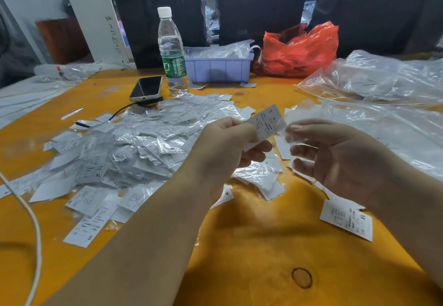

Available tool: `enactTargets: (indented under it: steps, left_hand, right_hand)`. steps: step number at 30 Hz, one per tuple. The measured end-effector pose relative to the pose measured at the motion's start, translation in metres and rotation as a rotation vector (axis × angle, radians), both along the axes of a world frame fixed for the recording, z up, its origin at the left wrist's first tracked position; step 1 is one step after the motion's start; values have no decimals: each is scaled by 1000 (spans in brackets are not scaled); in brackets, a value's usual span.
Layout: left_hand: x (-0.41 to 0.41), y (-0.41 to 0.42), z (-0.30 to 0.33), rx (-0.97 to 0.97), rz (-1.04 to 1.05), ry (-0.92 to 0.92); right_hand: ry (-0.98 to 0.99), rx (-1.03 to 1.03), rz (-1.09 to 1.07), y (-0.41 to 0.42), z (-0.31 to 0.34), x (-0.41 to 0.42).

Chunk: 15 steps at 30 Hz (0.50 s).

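Note:
My left hand [224, 147] pinches a white printed size label [267, 123] above the yellow table [251, 233]. My right hand [335, 159] is just right of it, its fingers curled round a small clear plastic sleeve [291, 135] that meets the label's right edge. A big heap of bagged labels [134, 147] lies to the left of my hands. Loose labels marked S [84, 229] and XL [347, 219] lie flat on the table.
A water bottle [171, 51] and a phone [146, 88] stand behind the heap. A purple tray [219, 67] and a red plastic bag [299, 51] sit at the back. Clear plastic bags [383, 85] fill the right. A white cable [33, 222] runs along the left.

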<state>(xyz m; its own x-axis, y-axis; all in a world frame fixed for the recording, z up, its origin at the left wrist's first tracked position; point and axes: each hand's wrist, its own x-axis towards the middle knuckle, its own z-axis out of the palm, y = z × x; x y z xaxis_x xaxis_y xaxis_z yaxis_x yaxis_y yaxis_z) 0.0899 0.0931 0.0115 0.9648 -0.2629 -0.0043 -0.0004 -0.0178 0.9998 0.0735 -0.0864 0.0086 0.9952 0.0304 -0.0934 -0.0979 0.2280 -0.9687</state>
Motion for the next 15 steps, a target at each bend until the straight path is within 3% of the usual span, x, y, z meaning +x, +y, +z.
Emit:
enactTargets:
  steps: [7, 15]
  left_hand:
    - [-3, -6, -2, 139, -113, 62]
    - [-4, -5, -5, 245, -73, -128]
  right_hand:
    - [-58, -9, 45, 1, -1, -1]
    - [-180, -150, 47, 1, -4, -3]
